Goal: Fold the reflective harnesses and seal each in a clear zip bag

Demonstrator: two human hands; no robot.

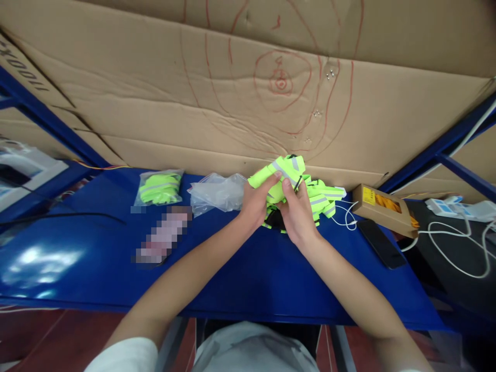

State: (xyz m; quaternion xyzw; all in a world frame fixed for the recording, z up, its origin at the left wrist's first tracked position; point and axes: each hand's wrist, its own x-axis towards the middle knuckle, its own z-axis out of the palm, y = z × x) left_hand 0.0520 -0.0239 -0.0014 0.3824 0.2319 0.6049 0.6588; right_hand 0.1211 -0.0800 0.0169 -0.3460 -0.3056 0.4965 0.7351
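Both of my hands hold a bundle of neon yellow-green reflective straps (294, 181) with grey stripes, just above the blue table (248, 279). My left hand (256, 202) grips the left side of the bundle, thumb on top. My right hand (296, 212) pinches the front of it with fingers curled. More of the same straps trail to the right on the table. An empty clear plastic bag (217, 192) lies just left of my left hand. Further left sits a sealed bag of neon straps (159, 187).
A cardboard sheet (248, 88) with red pen circles stands behind the table. At the right lie a small brown box (387, 209), a black phone (382, 244) and white cables (453, 248). A blurred object (163, 240) lies left of centre. Blue shelf posts frame both sides.
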